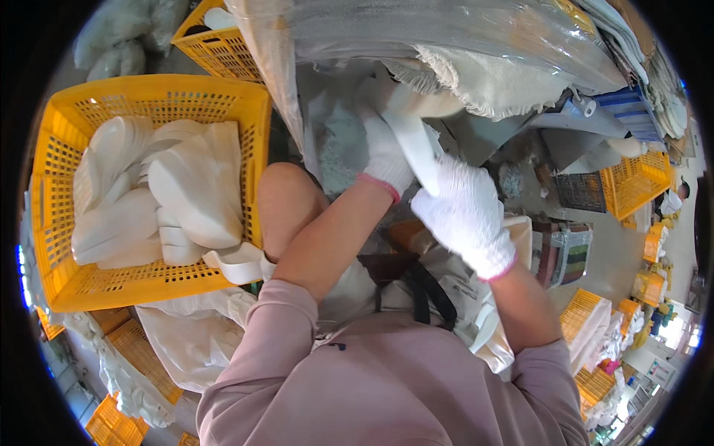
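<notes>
The right hand (462,217), in a white knitted glove with a pink cuff, has its fingers closed around the lower end of a white piece (418,145), a flat, smooth, slightly bent strip. The strip slants up and to the left between the two hands, its upper end blurred. The left hand (385,152), gloved in the same ribbed knit, is just beside that upper end, partly hidden; whether its fingers clamp the strip or only touch it, I cannot tell.

Beyond the hands lies a grey, dusty-looking hollow (335,130), overhung by shaggy, frayed white cloth (494,85) and glossy, wrinkled clear plastic (446,33). To the left, a yellow lattice-sided plastic basket (149,299) holds smooth, rounded, matte white pads (195,186), stacked and overlapping. A curled white band (236,264) lies at its near right corner. Farther right sits a boxy striped bundle (567,256), near slatted yellow crates (637,184).
</notes>
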### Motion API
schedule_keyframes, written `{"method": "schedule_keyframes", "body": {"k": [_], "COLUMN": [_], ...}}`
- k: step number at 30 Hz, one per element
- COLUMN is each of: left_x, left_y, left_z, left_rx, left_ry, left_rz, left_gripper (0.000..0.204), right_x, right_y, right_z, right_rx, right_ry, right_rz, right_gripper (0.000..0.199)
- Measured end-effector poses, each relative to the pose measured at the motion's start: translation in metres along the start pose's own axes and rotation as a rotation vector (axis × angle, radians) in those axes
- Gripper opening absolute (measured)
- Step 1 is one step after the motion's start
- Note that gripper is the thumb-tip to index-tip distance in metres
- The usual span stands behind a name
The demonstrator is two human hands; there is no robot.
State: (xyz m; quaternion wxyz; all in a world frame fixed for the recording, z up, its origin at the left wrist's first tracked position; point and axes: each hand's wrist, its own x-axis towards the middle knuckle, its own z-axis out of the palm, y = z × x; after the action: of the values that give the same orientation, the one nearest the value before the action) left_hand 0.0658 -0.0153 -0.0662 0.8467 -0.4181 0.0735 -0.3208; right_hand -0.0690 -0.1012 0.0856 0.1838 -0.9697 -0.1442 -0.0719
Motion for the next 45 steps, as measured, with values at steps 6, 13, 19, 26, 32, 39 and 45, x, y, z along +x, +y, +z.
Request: {"method": "schedule_keyframes", "body": {"k": [6, 13, 19, 26, 32, 39, 45], "left_x": [-0.032, -0.052, -0.077, -0.067, -0.215, -0.233, -0.250], "left_y": [-0.025, -0.051, -0.063, -0.089, -0.027, 0.063, 0.079], "left_z": [-0.007, -0.008, -0.022, 0.015, 0.173, 0.265, 0.249], "left_rx": [0.887, 1.190, 0.700, 0.977, 3.031, 3.090, 2.870], "left_ry": [-0.116, 0.247, 0.026, 0.368, 0.281, 1.617, 0.769], "left_rz": [-0.125, 0.163, 0.016, 0.336, 1.287, 0.804, 0.505], "left_gripper": [0.083, 0.084, 0.057, 0.033, 0.026, 0.058, 0.071], "right_x": [-0.019, -0.035, -0.068, -0.085, -0.303, -0.336, -0.224], "right_y": [-0.042, -0.034, -0.062, -0.014, 0.046, 0.064, 0.054], "right_z": [-0.037, -0.039, -0.063, -0.038, -0.033, -0.022, -0.026], "right_rx": [0.027, -0.138, -0.099, 0.118, -0.614, -0.524, 0.029], "right_ry": [-0.230, -0.305, -0.365, -0.213, -0.080, -0.634, -0.030], "right_rz": [0.295, 0.112, 0.350, 0.279, 0.738, 1.127, 0.467], "right_gripper": [0.035, 0.048, 0.029, 0.017, 0.032, 0.041, 0.046]}}
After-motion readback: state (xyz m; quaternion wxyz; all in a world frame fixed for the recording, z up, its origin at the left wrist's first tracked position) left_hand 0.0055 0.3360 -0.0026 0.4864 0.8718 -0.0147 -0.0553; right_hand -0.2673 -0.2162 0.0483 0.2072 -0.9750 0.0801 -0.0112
